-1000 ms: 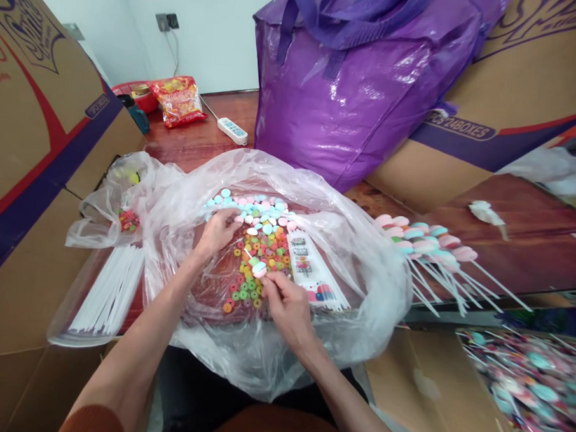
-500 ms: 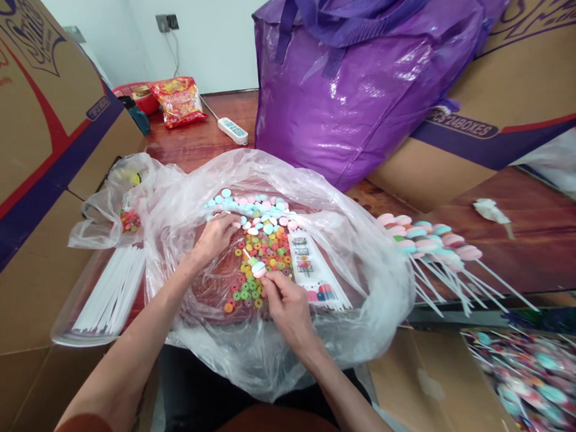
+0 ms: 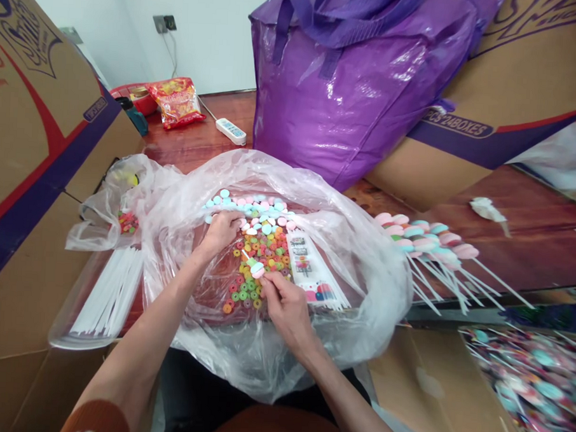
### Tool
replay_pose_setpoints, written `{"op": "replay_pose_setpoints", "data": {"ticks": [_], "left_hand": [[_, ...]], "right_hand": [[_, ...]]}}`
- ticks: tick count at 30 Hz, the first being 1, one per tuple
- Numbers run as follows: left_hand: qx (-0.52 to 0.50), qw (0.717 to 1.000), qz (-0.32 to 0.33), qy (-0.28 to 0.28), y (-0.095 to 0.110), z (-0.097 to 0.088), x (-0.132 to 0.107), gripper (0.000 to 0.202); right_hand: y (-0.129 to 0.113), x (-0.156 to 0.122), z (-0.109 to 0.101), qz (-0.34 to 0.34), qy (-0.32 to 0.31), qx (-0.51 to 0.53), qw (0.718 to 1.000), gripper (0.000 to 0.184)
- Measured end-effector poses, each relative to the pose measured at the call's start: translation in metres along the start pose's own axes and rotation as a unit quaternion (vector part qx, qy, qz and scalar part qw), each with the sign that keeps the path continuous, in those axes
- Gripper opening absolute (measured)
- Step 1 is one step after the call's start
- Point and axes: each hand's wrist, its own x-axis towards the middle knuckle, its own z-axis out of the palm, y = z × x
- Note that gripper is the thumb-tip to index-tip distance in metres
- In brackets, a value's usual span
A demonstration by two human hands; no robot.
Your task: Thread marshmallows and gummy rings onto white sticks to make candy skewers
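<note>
My right hand point(image 3: 288, 308) pinches a candy stick point(image 3: 257, 270); pink, white and blue discs and a green piece are threaded on it, and a white stick tip pokes out at the upper left. Below it lie ring-shaped gummies point(image 3: 251, 291) in red, orange, yellow and green. At the near edge of a pile of pastel candy discs point(image 3: 264, 210), my left hand point(image 3: 222, 231) has its fingers closed together. What those fingers hold, if anything, is hidden. Printed clear wrappers point(image 3: 309, 268) lie right of the gummies, all inside a spread plastic bag point(image 3: 374, 309).
White sticks point(image 3: 107, 291) fill a clear tray at the left. Finished candy sticks point(image 3: 430, 244) are heaped on the right, above a box of wrapped ones point(image 3: 533, 379). A purple bag point(image 3: 350, 98) and cardboard boxes point(image 3: 33, 141) stand around the table.
The left hand's fingers have drawn together at the disc pile, with little other movement. The right hand keeps its hold on the candy stick in nearly the same place. The camera view has shifted slightly.
</note>
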Motion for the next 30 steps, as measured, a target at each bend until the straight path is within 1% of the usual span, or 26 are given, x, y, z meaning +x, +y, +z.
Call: {"op": "replay_pose_setpoints", "data": {"ticks": [3, 7, 9, 11, 13, 16, 18, 20, 22, 24, 25, 28, 30], "left_hand": [[0.031, 0.999, -0.005, 0.030, 0.005, 0.001, -0.008, 0.019], [-0.006, 0.998, -0.011, 0.055, -0.002, 0.005, -0.013, 0.009], [-0.035, 0.998, -0.012, 0.057, -0.007, 0.007, -0.012, 0.006], [-0.044, 0.997, -0.008, 0.057, -0.010, 0.006, -0.010, 0.011], [-0.022, 0.998, 0.010, 0.049, -0.011, 0.005, -0.010, 0.016], [0.030, 0.998, 0.034, 0.035, -0.008, 0.001, -0.014, 0.013], [0.038, 0.998, 0.037, 0.027, -0.006, -0.001, -0.020, 0.014], [0.024, 0.999, 0.029, 0.021, -0.004, -0.002, -0.028, 0.016], [-0.022, 0.999, 0.001, 0.026, -0.002, -0.003, -0.039, 0.015], [-0.109, 0.992, -0.041, 0.044, 0.003, -0.002, -0.051, 0.016], [-0.163, 0.983, -0.061, 0.053, 0.006, -0.002, -0.057, 0.020], [-0.315, 0.939, -0.122, 0.068, 0.017, -0.001, -0.077, 0.032], [-0.389, 0.904, -0.158, 0.080, 0.023, -0.001, -0.088, 0.039]], "right_hand": [[0.000, 0.000, 0.000, -0.002, -0.001, 0.001, 1.000, 0.024], [-0.001, 0.000, -0.001, -0.010, -0.004, 0.000, 1.000, 0.024], [-0.002, 0.000, -0.001, -0.009, -0.005, -0.002, 1.000, 0.024], [-0.002, 0.000, -0.001, -0.004, -0.007, -0.005, 1.000, 0.024], [-0.002, -0.001, -0.001, -0.002, -0.009, -0.007, 1.000, 0.024], [-0.001, -0.001, 0.000, -0.004, -0.006, -0.010, 1.000, 0.024], [-0.001, -0.001, 0.000, -0.005, 0.000, -0.012, 1.000, 0.024], [-0.001, -0.001, -0.001, -0.003, 0.003, -0.009, 1.000, 0.024], [-0.002, 0.001, -0.002, 0.005, -0.001, -0.002, 1.000, 0.025], [-0.002, 0.002, -0.003, 0.011, -0.011, 0.001, 1.000, 0.027], [-0.002, 0.003, -0.003, 0.011, -0.016, -0.001, 1.000, 0.027], [-0.003, 0.005, -0.002, -0.006, -0.026, -0.020, 0.999, 0.028], [-0.004, 0.005, -0.002, -0.017, -0.031, -0.029, 0.999, 0.029]]}}
